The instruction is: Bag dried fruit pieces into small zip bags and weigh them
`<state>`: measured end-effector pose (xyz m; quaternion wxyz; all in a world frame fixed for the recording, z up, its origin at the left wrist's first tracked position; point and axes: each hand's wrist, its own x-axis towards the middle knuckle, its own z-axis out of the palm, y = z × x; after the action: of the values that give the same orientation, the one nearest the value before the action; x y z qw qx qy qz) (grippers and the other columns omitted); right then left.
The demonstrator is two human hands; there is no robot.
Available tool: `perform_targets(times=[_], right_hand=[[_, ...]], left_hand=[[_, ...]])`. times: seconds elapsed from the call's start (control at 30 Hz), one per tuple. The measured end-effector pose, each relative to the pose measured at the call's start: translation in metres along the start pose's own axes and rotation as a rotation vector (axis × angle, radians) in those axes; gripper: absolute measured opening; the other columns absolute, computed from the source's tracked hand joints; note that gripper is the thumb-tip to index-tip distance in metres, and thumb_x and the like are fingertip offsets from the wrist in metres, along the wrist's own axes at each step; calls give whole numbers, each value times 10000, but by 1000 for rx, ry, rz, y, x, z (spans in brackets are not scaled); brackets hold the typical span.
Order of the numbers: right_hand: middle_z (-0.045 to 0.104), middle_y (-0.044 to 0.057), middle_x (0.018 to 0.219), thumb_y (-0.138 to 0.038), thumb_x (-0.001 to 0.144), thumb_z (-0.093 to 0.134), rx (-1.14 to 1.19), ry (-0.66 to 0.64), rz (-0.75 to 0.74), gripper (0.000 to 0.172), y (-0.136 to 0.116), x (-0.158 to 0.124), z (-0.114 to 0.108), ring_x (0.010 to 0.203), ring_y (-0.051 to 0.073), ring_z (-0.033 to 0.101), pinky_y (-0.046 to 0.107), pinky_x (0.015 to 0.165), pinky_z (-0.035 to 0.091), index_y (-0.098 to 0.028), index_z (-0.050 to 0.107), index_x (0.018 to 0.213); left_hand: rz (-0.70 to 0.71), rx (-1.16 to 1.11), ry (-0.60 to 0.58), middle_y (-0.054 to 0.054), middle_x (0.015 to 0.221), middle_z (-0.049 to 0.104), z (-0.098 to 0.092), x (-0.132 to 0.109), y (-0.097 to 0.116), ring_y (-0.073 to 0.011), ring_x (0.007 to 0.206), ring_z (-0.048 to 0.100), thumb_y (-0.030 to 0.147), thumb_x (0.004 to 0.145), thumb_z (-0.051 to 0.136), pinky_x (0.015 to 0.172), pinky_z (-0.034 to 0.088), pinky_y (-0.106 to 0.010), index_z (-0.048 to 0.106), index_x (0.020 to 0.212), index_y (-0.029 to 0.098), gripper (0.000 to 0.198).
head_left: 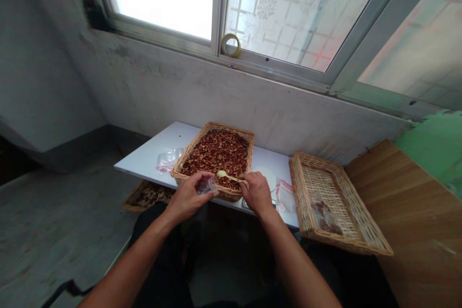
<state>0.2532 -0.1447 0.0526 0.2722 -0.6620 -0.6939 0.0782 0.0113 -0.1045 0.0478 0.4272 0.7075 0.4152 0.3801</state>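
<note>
Nearest to us, both forearms reach out over our dark lap. Our left hand (189, 195) pinches a small clear bag (207, 185) between thumb and fingers, right at the near rim of the filled basket (249, 142). We judge it is held there so that the bag sits just beside the spoon. Our right hand (257, 192) is closed around the handle of a pale spoon (225, 175). Its bowl points left and lies over the reddish-brown pieces (216, 151) at the basket's near edge, close to the bag.

The basket stands on a white table (159, 147) set against the wall. More clear bags (168, 160) lie on the table to its left, and red-striped bags (285, 195) to its right, all near the hands. A white round plate (267, 175) shows just beyond our right hand.

A second basket (296, 187) sits to the right and holds only a few filled packets (325, 219) at its near end. A third basket (144, 196) lies lower, under the table's left side.

To the far right are a wooden board (407, 211) and something green (433, 144). Beyond rises a scuffed grey wall, with a roll of tape (231, 44) standing on the window frame (216, 9).
</note>
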Motion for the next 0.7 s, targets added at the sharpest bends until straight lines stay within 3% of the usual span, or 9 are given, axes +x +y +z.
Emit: perform_targets(times=[0.13, 0.27, 0.5, 0.7], right_hand=[[735, 113, 1013, -214, 885, 624, -391, -139, -81, 151, 1, 30, 6, 1082, 274, 558, 395, 966, 326, -214, 737, 985], [744, 136, 922, -172, 890, 581, -531, -230, -51, 167, -2, 44, 19, 1034, 272, 583, 408, 939, 289, -188, 744, 925], [753, 135, 979, -242, 938, 518, -485, -253, -33, 247, 3, 48, 17, 999, 262, 630, 360, 875, 353, -199, 760, 945], [763, 40, 1123, -247, 960, 485, -175, -323, -11, 332, 8, 58, 16, 1027, 198, 666, 248, 864, 412, -291, 760, 1139]], left_hand=[[81, 107, 186, -54, 1063, 729, -11, 43, -10, -233, 961, 687, 458, 749, 780, 866, 532, -351, 653, 1166, 221, 496], [99, 158, 255, -52, 1012, 722, -13, 70, -26, -225, 888, 677, 472, 727, 783, 799, 531, -333, 654, 1150, 212, 513], [26, 110, 261, -37, 935, 694, -9, 79, -55, -205, 807, 642, 566, 671, 815, 731, 504, -308, 649, 1161, 200, 634], [-47, -91, 328, -46, 936, 711, -10, 86, -72, -210, 833, 662, 607, 618, 841, 789, 520, -327, 633, 1215, 176, 766]])
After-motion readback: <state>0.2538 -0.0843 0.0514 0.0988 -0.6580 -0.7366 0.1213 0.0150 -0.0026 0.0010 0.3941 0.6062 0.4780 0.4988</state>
